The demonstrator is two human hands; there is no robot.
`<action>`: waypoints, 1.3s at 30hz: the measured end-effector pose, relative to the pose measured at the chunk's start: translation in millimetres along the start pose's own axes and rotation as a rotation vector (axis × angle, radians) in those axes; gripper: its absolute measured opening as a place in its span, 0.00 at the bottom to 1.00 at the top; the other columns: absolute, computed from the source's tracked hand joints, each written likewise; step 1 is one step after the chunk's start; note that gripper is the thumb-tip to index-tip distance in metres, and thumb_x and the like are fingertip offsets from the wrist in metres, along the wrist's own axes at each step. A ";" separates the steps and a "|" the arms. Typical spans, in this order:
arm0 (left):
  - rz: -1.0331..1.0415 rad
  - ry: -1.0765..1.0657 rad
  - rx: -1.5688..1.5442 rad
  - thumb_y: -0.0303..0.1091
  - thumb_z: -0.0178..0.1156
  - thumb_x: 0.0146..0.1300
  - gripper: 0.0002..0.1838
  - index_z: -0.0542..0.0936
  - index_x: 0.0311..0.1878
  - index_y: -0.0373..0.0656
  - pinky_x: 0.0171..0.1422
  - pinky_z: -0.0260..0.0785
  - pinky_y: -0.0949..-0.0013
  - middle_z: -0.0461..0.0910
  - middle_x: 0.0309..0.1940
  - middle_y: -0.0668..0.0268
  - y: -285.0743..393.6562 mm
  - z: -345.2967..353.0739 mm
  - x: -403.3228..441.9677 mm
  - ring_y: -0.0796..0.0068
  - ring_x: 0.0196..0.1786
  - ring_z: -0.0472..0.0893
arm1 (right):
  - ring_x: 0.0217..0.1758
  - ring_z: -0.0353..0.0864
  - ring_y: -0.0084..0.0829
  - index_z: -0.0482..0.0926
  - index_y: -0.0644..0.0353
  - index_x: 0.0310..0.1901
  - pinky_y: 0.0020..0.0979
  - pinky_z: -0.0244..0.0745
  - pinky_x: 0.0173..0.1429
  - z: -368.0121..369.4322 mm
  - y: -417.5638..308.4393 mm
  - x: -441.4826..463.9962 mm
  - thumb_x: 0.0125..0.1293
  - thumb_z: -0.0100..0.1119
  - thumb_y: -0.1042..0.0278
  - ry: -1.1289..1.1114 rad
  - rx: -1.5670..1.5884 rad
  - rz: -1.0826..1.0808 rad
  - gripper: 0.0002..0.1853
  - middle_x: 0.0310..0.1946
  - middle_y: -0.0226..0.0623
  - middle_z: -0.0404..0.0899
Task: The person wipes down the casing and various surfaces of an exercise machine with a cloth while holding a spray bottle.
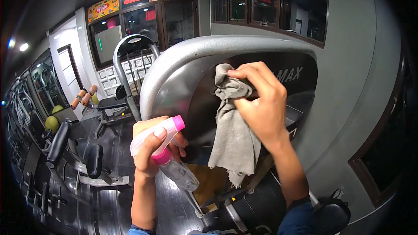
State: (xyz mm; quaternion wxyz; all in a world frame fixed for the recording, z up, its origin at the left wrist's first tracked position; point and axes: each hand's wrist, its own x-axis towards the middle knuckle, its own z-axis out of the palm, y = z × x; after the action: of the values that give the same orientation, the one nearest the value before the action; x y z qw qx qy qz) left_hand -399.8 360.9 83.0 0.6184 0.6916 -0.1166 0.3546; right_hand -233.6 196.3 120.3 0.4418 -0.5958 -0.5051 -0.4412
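My left hand (148, 150) is wrapped round the neck of a spray bottle (178, 175) with a pink-and-white trigger head and a clear body. Its pink nozzle points up and to the right. In my right hand (263, 100), a grey cloth (235, 141) is pinched between thumb and fingers, bunched at the top and hanging down with a frayed lower edge. Behind both hands stands a gym machine with a dark cover panel (196, 82) and a thick silver frame (174, 56). I cannot tell whether the cloth touches the panel.
Left of me are a padded exercise bench (93, 161) and another machine with a silver arched frame (119, 54). Yellow-green balls (52, 124) lie farther back. A grey wall (348, 82) with windows (302, 11) is close on the right. Dark flooring (113, 204) lies below.
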 end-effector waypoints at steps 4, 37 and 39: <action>0.025 -0.008 -0.066 0.50 0.53 0.57 0.28 0.79 0.28 0.26 0.19 0.71 0.72 0.80 0.22 0.51 -1.3 -3.5 -2.0 0.66 0.17 0.79 | 0.44 0.82 0.37 0.83 0.56 0.40 0.36 0.79 0.45 5.8 -34.2 -10.1 0.43 0.64 0.81 -0.153 0.078 -0.137 0.18 0.40 0.34 0.80; -0.025 -0.084 -0.059 0.50 0.50 0.65 0.29 0.80 0.30 0.27 0.21 0.72 0.71 0.81 0.22 0.51 48.3 -38.1 53.6 0.65 0.15 0.78 | 0.48 0.76 0.41 0.83 0.53 0.45 0.37 0.76 0.53 14.3 -33.4 31.5 0.42 0.59 0.85 -0.170 0.024 -0.133 0.25 0.41 0.34 0.79; -0.084 -0.102 -0.007 0.50 0.50 0.65 0.28 0.81 0.30 0.28 0.21 0.72 0.71 0.81 0.21 0.52 56.8 -46.6 62.1 0.66 0.15 0.79 | 0.47 0.77 0.41 0.84 0.54 0.45 0.38 0.76 0.53 -0.1 -26.5 35.8 0.42 0.57 0.86 -0.136 -0.119 -0.084 0.25 0.41 0.35 0.79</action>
State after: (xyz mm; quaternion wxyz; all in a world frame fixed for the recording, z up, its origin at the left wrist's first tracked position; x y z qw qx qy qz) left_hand -405.2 410.1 165.5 0.6284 0.7110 -0.1199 0.2920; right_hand -256.2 206.5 157.3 0.3513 -0.6281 -0.5314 -0.4469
